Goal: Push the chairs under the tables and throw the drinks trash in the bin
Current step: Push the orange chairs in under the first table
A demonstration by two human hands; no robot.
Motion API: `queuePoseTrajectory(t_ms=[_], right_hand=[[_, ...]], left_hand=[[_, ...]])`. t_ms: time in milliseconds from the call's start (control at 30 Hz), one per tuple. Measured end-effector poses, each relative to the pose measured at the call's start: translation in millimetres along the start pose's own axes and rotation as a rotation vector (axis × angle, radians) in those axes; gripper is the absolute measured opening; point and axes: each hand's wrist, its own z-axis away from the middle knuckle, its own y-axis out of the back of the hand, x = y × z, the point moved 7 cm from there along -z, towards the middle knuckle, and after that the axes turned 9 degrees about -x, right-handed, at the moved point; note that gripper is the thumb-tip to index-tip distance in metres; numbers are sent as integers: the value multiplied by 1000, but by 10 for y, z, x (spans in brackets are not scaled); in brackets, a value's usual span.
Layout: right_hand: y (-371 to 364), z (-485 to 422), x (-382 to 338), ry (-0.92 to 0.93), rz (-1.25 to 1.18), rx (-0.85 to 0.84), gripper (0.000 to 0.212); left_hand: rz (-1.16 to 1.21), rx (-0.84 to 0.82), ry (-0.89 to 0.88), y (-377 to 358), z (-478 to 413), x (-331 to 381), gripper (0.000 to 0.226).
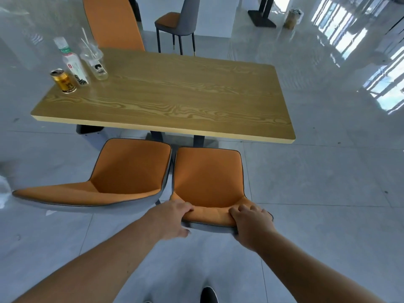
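Observation:
Two orange chairs with grey backs stand at the near side of a wooden table (175,92). My left hand (171,217) and my right hand (251,224) both grip the top of the backrest of the right chair (207,176), whose seat front is near the table edge. The left chair (122,171) stands beside it, angled to the left, seat outside the table. On the table's far left corner stand a gold can (63,80), a white plastic bottle (72,62) and a clear plastic cup (95,60) with straws.
A third orange chair (112,22) is tucked in at the table's far side. A grey-backed chair (177,25) stands farther back on the glossy tiled floor. A black table base (262,18) and a bag-like object (293,18) are at the far right.

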Motion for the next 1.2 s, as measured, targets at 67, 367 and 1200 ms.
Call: queuePoseTrajectory(t_ms=[67, 367, 1200], right_hand=[[73, 7, -323, 54, -41, 41, 42], [241, -262, -1409, -28, -52, 150, 23], [2663, 756, -449, -134, -273, 643, 87]], left_hand=[[-201, 55, 69, 133, 187, -296, 72], [-280, 221, 360, 480, 981, -2119, 47], [-150, 620, -58, 2783, 1430, -162, 92]])
